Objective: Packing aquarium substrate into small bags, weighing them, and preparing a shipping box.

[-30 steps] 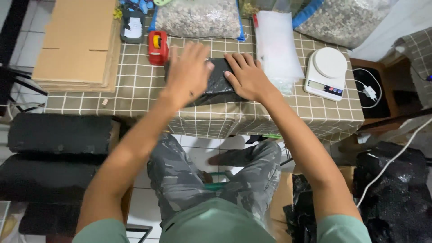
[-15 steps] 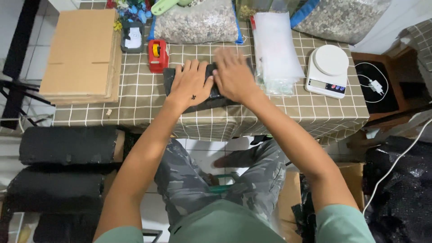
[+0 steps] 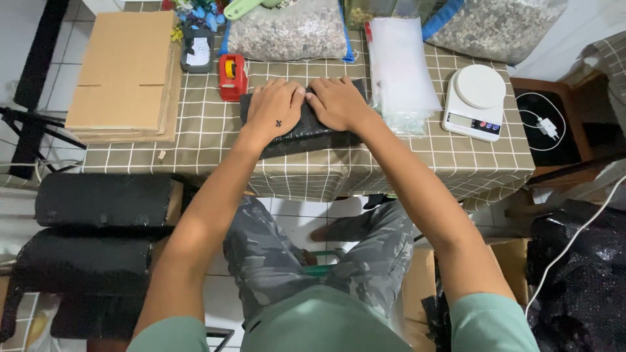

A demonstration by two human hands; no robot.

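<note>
A black textured packet (image 3: 306, 133) lies on the checked tablecloth (image 3: 195, 130) near the table's front edge. My left hand (image 3: 274, 107) rests flat on its left half, fingers together and pointing away from me. My right hand (image 3: 338, 101) presses on its right half, fingertips meeting those of the left hand at the packet's far edge. Both palms cover most of the packet's top.
A red tape dispenser (image 3: 232, 76) stands left of the packet. Clear plastic bags (image 3: 399, 68) and a white kitchen scale (image 3: 475, 101) lie to the right. Two large bags of pebbles (image 3: 287, 29) sit at the back, flat cardboard (image 3: 124, 72) at far left.
Both hands have drawn closer together on the packet, and the fingertips now meet at its far edge. The view has shifted slightly.
</note>
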